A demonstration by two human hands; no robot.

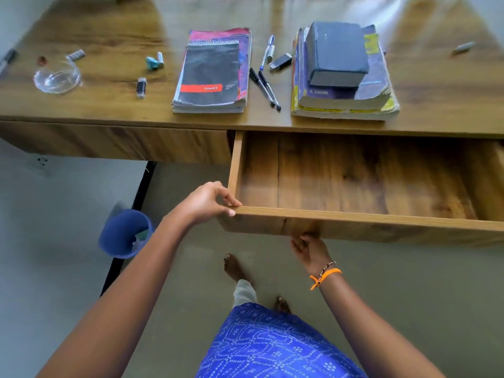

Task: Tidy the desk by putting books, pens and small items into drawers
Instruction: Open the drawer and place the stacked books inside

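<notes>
The right drawer of the wooden desk stands pulled out, with nothing inside it. My left hand grips the drawer's front left corner, fingers over the rim. My right hand holds the front panel from underneath, fingertips hidden below it. On the desk lie a stack of notebooks with a black spiral pad on top, a taller stack of books topped by a thick dark book, and several pens between the two stacks.
Small items lie at the desk's left: a glass bowl, a USB stick, a teal object, a marker. Another marker lies far right. A blue bin stands on the floor below left.
</notes>
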